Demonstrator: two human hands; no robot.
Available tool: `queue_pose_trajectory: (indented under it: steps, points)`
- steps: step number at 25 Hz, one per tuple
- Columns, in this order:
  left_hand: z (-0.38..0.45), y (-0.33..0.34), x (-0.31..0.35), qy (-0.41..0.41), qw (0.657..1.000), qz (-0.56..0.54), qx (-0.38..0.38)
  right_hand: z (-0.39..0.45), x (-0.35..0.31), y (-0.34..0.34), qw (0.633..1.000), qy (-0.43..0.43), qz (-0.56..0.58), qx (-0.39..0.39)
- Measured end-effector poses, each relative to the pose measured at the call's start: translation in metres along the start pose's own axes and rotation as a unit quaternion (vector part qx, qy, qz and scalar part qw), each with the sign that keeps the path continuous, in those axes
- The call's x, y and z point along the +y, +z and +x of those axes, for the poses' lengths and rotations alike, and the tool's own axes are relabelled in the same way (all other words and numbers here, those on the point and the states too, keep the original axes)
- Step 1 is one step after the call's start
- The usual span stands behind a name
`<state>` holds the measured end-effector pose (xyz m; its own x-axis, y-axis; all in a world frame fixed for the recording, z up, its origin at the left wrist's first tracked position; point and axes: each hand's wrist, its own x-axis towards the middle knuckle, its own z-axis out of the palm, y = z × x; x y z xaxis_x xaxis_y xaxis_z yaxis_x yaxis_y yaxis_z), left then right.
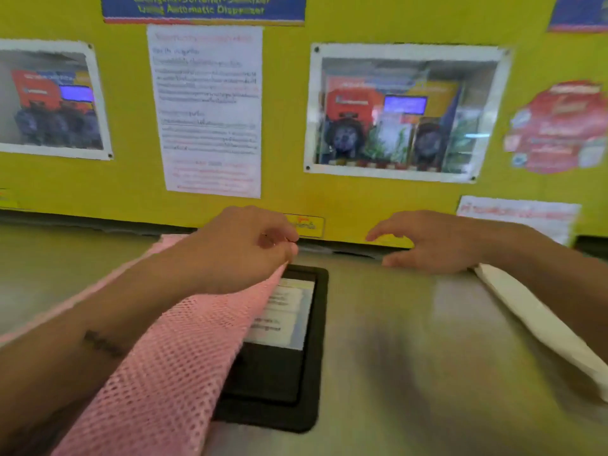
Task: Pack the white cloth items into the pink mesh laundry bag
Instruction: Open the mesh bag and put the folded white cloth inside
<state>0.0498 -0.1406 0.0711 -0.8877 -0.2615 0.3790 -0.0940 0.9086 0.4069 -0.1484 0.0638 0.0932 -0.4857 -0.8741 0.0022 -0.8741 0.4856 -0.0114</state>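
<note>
The pink mesh laundry bag (184,350) lies across the left of the grey counter and runs under my left forearm. My left hand (243,245) pinches the bag's far edge with curled fingers, near the back of the counter. My right hand (437,241) hovers to the right with its fingers loosely spread, holding nothing. A folded white cloth (539,324) lies on the counter under my right forearm, stretching toward the right edge. The image is blurred by motion.
A black recessed panel (283,353) with a lit screen sits in the grey counter (394,357), partly covered by the bag. A yellow wall (289,126) with posters and printed notices stands right behind the counter.
</note>
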Motion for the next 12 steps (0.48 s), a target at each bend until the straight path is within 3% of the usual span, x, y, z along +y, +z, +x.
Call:
queue_pose_trajectory:
  steps: [3, 6, 10, 12]
  points:
    - [0.022, 0.044, 0.076, 0.066, 0.997, -0.027, -0.011, -0.068, 0.085, -0.007, 0.989, 0.140, -0.008, -0.046]
    - [0.040, 0.094, 0.138, 0.112, 0.992, -0.033, -0.043, -0.122, 0.140, 0.002, 0.949, 0.276, -0.059, -0.138]
    - [0.058, 0.162, 0.192, 0.140, 0.984, 0.014, -0.110, -0.156, 0.150, 0.027, 0.922, 0.316, 0.096, -0.202]
    - [0.064, 0.193, 0.200, 0.136, 0.979, 0.055, -0.143, -0.157, 0.151, 0.042, 0.930, 0.301, 0.088, -0.194]
